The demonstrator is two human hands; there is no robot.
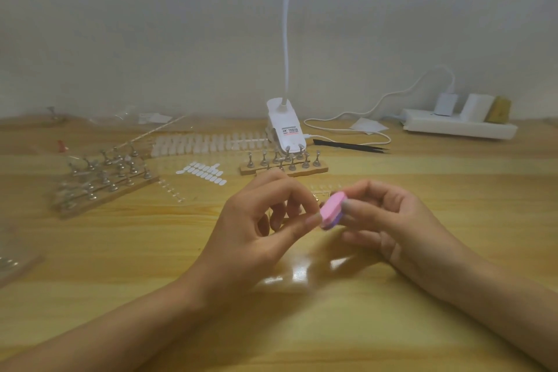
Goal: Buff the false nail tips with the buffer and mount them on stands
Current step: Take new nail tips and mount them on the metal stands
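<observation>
Wooden counter [151, 251] is filling the lower frame. Mid-frame, the right hand [392, 220] is gripping the pink buffer [332, 210], tilting up to the right. Just left, touching it, the left hand [256, 220] is curling its grip (holding a nail tip? I cannot tell).

A light wooden table [120, 266] carries two wooden bases of metal stands [102, 181], left and centre [283, 164]. A row of false nail tips [205, 143], white oval stickers [202, 171], a clip lamp [287, 127], black tweezers [350, 146] and a power strip [459, 127] also lie there.
</observation>
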